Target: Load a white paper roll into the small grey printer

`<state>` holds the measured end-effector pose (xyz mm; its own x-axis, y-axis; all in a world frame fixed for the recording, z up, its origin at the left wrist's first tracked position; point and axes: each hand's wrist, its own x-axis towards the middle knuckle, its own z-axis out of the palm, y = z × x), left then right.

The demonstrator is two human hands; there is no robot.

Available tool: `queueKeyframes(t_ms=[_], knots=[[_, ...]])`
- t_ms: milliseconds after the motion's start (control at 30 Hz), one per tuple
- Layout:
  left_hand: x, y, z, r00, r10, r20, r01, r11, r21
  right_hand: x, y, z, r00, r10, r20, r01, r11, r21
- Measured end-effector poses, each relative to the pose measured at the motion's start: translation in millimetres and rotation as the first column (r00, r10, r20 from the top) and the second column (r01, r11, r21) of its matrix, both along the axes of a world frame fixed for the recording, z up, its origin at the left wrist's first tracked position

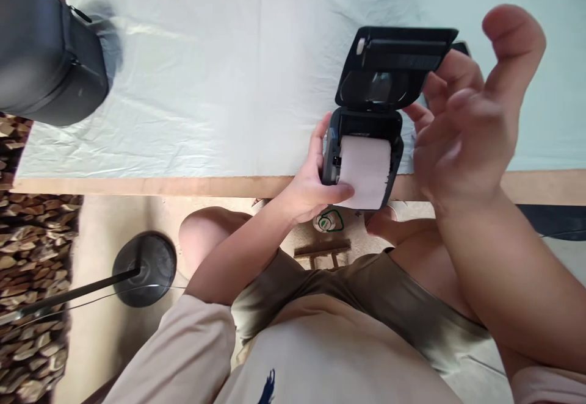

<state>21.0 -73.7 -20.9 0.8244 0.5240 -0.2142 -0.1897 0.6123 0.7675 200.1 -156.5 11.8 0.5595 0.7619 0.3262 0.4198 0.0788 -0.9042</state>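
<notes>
A small dark receipt printer (333, 141) is tilted over the table's near edge with its lid (394, 68) swung up. Inside lies a white paper roll (366, 169). My left hand (315, 187) is closed around the printer's left side, its thumb resting on the paper's lower left corner. My right hand (471, 111) is at the lid's right edge, palm toward me. Its thumb is spread wide and the fingers are partly curled by the lid, with some tips hidden behind it. A dark corner of something (462, 48) shows behind the lid; I cannot make out what it is.
A pale cloth (206, 74) covers the table, with a wooden edge (183, 185) nearest me. A dark zipped case (50, 56) stands at the left. Below are a round black stand base (151, 276) with a pole and stacked firewood (32, 270).
</notes>
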Motion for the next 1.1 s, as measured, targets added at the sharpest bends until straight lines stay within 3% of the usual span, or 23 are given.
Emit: queueKeyframes(t_ms=[67, 133, 300, 400, 467, 667, 867, 1100], knots=[[-1.9, 0.1, -0.5, 1.0, -0.003, 0.014, 0.003, 1.0, -0.01, -1.7, -0.6, 4.5, 0.973, 0.017, -0.23, 0.012, 0.992, 0.125], [-4.4, 0.2, -0.8, 1.0, -0.016, 0.014, 0.016, 1.0, -0.011, -4.4, -1.6, 2.0, 0.956, 0.005, -0.292, 0.041, 0.988, 0.152], [-7.5, 0.5, -0.5, 1.0, -0.019, 0.014, 0.019, 0.999, -0.03, -9.9, -5.3, -13.8, 0.936, 0.152, -0.319, -0.176, 0.983, -0.048], [-2.8, 0.6, 0.2, 0.994, 0.075, 0.074, -0.069, 0.994, -0.086, -13.4, -9.4, -18.0, 0.917, 0.2, -0.344, -0.248, 0.964, -0.1], [1.4, 0.6, 1.5, 0.992, 0.108, 0.058, -0.101, 0.988, -0.114, -15.6, -11.6, -21.2, 0.925, 0.212, -0.314, -0.254, 0.962, -0.099], [6.5, 1.8, 6.4, 0.999, 0.045, -0.019, -0.048, 0.978, -0.203, -14.2, -12.2, -36.9, 0.984, 0.172, -0.04, -0.175, 0.979, -0.106], [9.8, 5.3, 4.3, 0.997, 0.059, -0.059, -0.079, 0.894, -0.441, -2.9, -15.4, -27.8, 0.988, 0.139, 0.065, -0.135, 0.988, -0.071], [7.0, 7.7, 3.0, 0.994, 0.068, -0.086, -0.098, 0.904, -0.416, 9.3, -23.5, -22.3, 0.974, 0.225, 0.041, -0.222, 0.973, -0.055]])
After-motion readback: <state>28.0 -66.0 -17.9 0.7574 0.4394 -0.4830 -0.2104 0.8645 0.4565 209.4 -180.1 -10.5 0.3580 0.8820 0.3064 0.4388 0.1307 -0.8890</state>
